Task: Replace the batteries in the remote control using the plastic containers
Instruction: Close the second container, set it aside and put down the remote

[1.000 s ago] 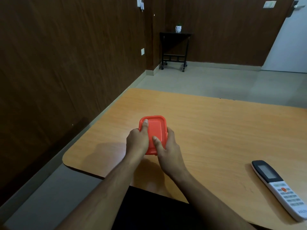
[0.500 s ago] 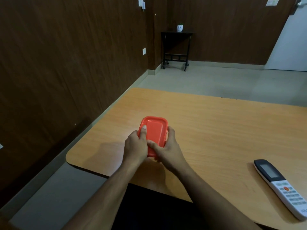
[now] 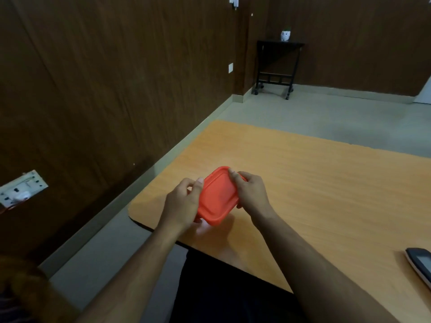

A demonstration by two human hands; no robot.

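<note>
1. We hold a small box with an orange lid (image 3: 218, 197) between both hands, tilted, above the near left corner of the desk (image 3: 326, 183).
2. Our left hand (image 3: 183, 202) grips the box at its 9 o'clock side, fingers curled round the edge and the thumb lying along the rim of the lid.
3. Our right hand (image 3: 250, 193) grips it from the 3 o'clock side, thumb on top of the lid near its far corner and fingers curled under the edge.
4. Whether the box touches the desk at its near end we cannot tell; its lower part is hidden by the hands and blurred.
5. The remote control (image 3: 419, 264) lies flat on the desk at about 4 o'clock from the box, well apart from it, cut off by the right edge of the view, its dark screen end showing.
6. At 12 o'clock, across the floor, a black side table on wheels (image 3: 277, 66) stands against the dark wood wall, with a small white pot (image 3: 285, 35) on top.
7. At 9 o'clock a white socket plate (image 3: 22, 187) sits on the wall.
</note>
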